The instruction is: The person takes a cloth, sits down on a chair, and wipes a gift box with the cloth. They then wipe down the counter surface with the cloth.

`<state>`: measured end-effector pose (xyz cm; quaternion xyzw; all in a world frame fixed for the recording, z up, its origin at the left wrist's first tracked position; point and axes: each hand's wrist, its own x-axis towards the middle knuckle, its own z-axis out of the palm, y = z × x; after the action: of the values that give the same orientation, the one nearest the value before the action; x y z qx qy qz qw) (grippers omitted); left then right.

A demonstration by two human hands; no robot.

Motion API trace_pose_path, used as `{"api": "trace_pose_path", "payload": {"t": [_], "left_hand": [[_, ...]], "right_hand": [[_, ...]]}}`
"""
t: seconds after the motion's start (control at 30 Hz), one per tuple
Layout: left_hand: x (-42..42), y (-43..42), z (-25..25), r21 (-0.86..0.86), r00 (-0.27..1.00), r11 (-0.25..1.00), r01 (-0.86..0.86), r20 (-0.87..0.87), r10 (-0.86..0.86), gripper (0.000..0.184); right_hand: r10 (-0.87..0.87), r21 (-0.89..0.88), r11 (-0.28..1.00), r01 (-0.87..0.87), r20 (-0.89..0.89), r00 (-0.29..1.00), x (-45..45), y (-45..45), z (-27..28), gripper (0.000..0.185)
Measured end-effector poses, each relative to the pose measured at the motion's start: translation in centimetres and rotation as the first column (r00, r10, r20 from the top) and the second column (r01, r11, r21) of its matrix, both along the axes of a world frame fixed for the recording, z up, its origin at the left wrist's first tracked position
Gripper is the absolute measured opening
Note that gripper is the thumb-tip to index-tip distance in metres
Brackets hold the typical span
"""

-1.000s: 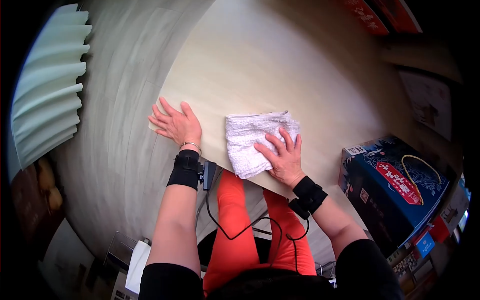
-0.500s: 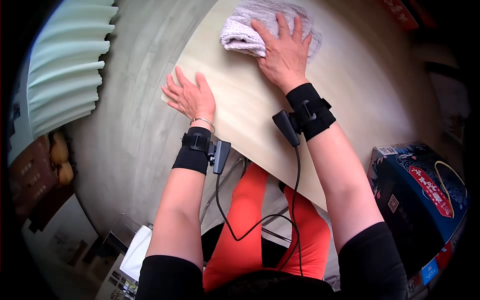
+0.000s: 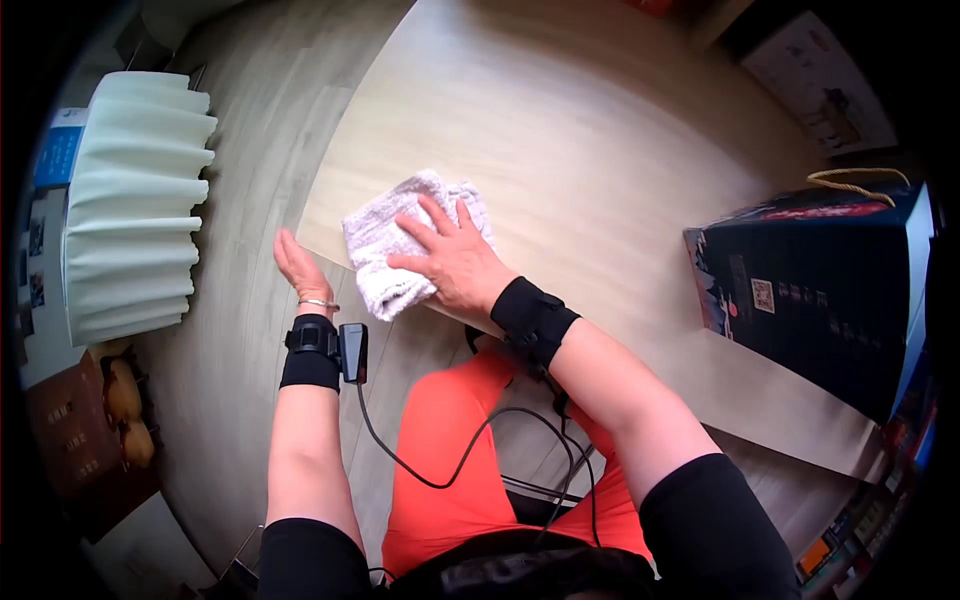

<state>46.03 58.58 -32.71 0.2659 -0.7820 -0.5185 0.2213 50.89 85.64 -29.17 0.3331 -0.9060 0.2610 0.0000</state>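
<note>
A folded white towel lies at the near left edge of the pale tabletop, one corner hanging over the edge. My right hand rests flat on the towel with its fingers spread, and the cloth shows around them. Just left of the table's corner is my left hand, seen side-on with its fingers stretched out and nothing visible in it. Both wrists wear black bands; a bracelet is on the left wrist.
A dark blue box with a rope handle stands on the table at the right. A pleated pale cover hangs at the far left. Black cables loop over my legs. A picture panel is at the upper right.
My right hand has drawn the towel back from the far part of the table toward the near left edge. My left hand has come off the tabletop and turned side-on. The view has shifted.
</note>
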Motion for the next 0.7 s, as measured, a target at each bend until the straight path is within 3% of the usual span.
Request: {"api": "trace_pose_path", "payload": {"t": [0.17, 0.23, 0.37, 0.4, 0.57, 0.7], "left_hand": [[3.7, 0.7, 3.9, 0.000, 0.976, 0.976, 0.218, 0.002, -0.218, 0.040], [5.0, 2.3, 4.0, -0.093, 0.951, 0.947, 0.309, 0.023, -0.308, 0.030], [6.1, 6.3, 11.7, -0.111, 0.854, 0.847, 0.520, 0.053, -0.517, 0.026], [5.5, 10.0, 11.6, -0.162, 0.823, 0.808, 0.567, 0.063, -0.565, 0.025], [7.8, 24.4, 20.9, -0.470, 0.510, 0.481, 0.740, -0.074, -0.857, 0.029], [12.7, 37.0, 28.0, -0.773, 0.214, 0.234, 0.589, -0.130, -0.968, 0.037]], "right_hand": [[-0.063, 0.159, 0.986, 0.052, 0.067, 0.996, 8.3, 8.0, 0.8, 0.064], [-0.141, 0.184, 0.975, 0.126, 0.068, 0.988, 11.9, 13.3, -0.1, 0.069], [-0.246, 0.276, 0.943, 0.183, 0.212, 0.946, 18.9, 19.0, 4.9, 0.076], [-0.234, 0.288, 0.943, 0.166, 0.220, 0.947, 19.2, 21.9, 2.0, 0.076], [-0.312, 0.418, 0.893, 0.166, 0.311, 0.898, 27.0, 29.3, 4.2, 0.077], [-0.457, 0.503, 0.818, 0.278, 0.276, 0.846, 33.2, 34.9, 3.4, 0.076]]}}
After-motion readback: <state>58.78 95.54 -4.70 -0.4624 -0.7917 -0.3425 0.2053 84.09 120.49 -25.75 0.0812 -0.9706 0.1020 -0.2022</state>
